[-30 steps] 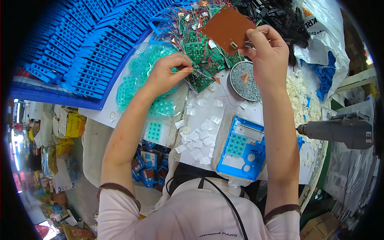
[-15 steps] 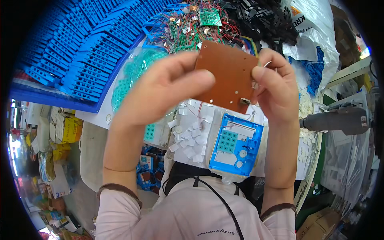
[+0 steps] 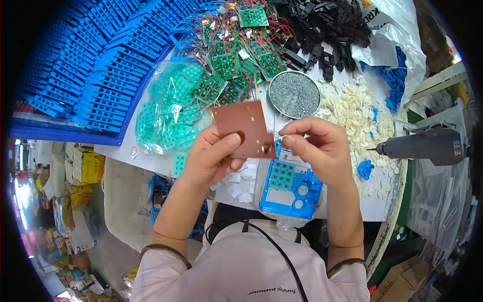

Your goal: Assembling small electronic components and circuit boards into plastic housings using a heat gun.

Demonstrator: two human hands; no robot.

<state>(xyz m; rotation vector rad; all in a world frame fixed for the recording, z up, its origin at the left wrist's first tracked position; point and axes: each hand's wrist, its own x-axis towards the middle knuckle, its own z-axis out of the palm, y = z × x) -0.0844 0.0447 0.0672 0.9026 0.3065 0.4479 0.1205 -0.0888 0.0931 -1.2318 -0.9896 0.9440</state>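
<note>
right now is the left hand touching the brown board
Touching: the head view shows the left hand holding the brown board, thumb on its face.

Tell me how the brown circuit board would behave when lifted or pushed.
The brown circuit board is probably stiff: the left hand grips it at one side, yet it shows no obvious sag. It looks thin, so likely light for its size. The small part near its corner might catch if pushed.

Circuit bd. (image 3: 240,127) looks matt, casing (image 3: 298,181) smooth plas. (bag (image 3: 170,90) glossy).
</note>
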